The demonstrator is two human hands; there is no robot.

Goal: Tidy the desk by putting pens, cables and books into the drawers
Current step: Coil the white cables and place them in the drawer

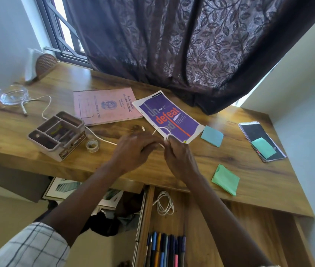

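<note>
Winding the white cable (101, 138) above the desk (249, 180), with a snag risk on the left.
The cable's slack trails past the tape roll (92, 145) and behind the organizer (56, 135); a hard pull could drag either one. The right hand (177, 153), knuckles up, grips a small loop beside the purple book (170, 118). The left hand (135, 149), palm down, pinches the strand just beside it.

Purple notebook (169, 118); pink record book (104, 106)
</note>
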